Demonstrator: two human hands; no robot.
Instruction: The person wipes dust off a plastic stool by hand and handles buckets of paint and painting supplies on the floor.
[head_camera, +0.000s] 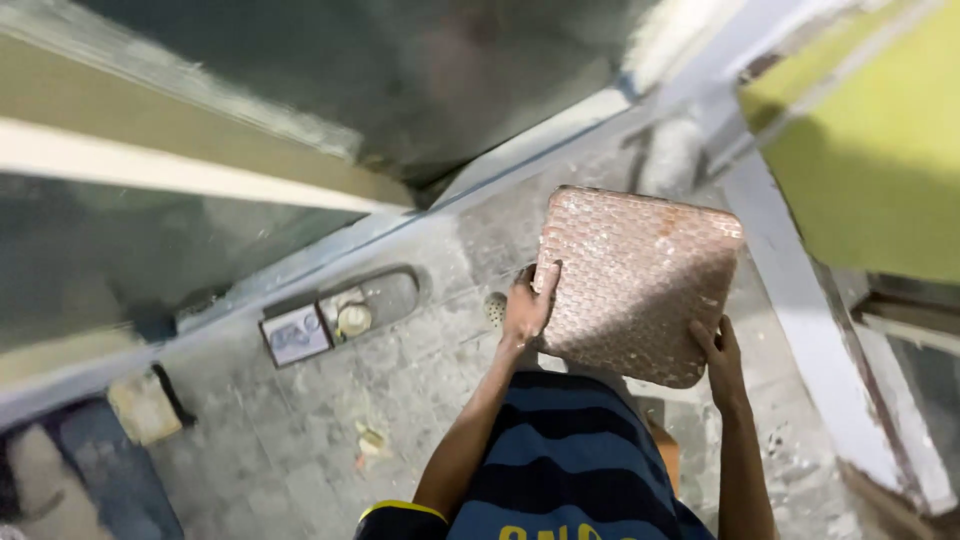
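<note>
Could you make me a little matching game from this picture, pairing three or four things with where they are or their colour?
Things:
1. textured square slab
2. left hand
3. right hand
4. wall

Descriptions:
A. yellow-green
B. grips the slab's left edge
C. reddish-brown, held above the tiled floor
D. grips the slab's lower right corner

Pairs: 1-C, 2-B, 3-D, 4-A
</note>
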